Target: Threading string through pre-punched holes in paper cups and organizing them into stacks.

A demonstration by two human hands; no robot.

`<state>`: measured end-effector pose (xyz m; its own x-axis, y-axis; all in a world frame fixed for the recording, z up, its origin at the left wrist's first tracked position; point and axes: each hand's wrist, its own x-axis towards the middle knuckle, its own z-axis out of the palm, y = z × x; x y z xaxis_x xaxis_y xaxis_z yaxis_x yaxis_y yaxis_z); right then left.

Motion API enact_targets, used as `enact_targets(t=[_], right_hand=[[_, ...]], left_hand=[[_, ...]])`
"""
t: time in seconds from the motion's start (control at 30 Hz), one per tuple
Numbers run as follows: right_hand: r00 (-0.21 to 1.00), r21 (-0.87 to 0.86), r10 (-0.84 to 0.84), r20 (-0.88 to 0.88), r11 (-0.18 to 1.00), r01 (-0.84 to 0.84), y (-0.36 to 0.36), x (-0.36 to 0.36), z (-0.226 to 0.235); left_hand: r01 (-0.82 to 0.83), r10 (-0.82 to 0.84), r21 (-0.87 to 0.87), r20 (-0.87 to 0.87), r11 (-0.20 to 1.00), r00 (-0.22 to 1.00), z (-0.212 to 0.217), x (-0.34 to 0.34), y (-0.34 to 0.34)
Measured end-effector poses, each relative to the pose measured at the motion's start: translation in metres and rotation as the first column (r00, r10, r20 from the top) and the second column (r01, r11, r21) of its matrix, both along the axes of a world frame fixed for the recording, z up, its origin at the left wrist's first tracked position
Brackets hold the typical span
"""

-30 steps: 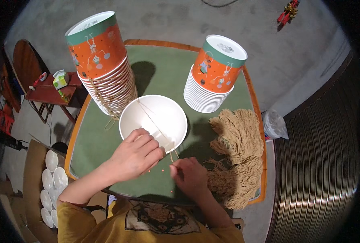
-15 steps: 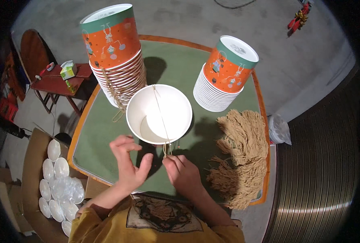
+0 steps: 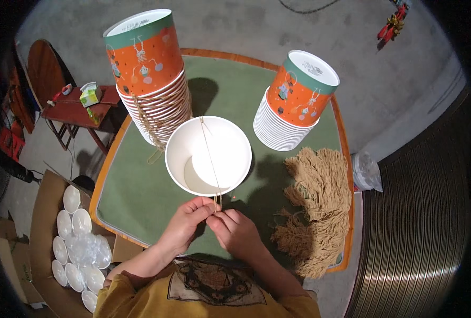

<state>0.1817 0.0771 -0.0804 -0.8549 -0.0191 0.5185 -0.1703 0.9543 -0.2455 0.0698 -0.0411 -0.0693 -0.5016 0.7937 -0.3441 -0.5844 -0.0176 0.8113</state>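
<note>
Green worktop [image 3: 140,185] at centre: both hands, left [image 3: 185,225] and right [image 3: 235,230], pinch a string [image 3: 209,153] stretched over a bowl [image 3: 208,156], grips closed; bowl stacks [image 3: 150,74] behind, string pile [image 3: 320,201] right.

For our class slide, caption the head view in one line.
Both hands, left hand and right hand, pinch a thin string stretched across a white paper bowl on a green table.

Bright overhead light, sharp centre, fisheye bending, dark vignetted rim
</note>
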Motion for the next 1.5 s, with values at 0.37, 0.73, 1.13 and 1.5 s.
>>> enact_targets(t=[0.37,0.73,1.13,1.5], right_hand=[[0.983,0.106,0.18,0.047,0.977,-0.184,0.011,-0.004,0.014],[0.986,0.074,0.167,0.007,0.983,-0.167,0.015,-0.013,0.016],[0.947,0.127,-0.294,-0.132,0.942,0.31,0.074,-0.01,0.041],[0.973,-0.989,-0.177,0.145,-0.005,0.146,0.119,-0.019,0.123]], left_hand=[[-0.218,0.204,0.083,0.148,0.972,0.968,0.023,-0.016,0.016],[-0.098,0.099,-0.029,0.036,0.995,0.994,0.036,-0.033,0.017],[-0.19,0.144,0.001,-0.652,0.982,0.745,-0.05,-0.091,0.018],[0.344,0.025,0.089,-0.982,0.935,0.187,0.022,-0.12,-0.02]])
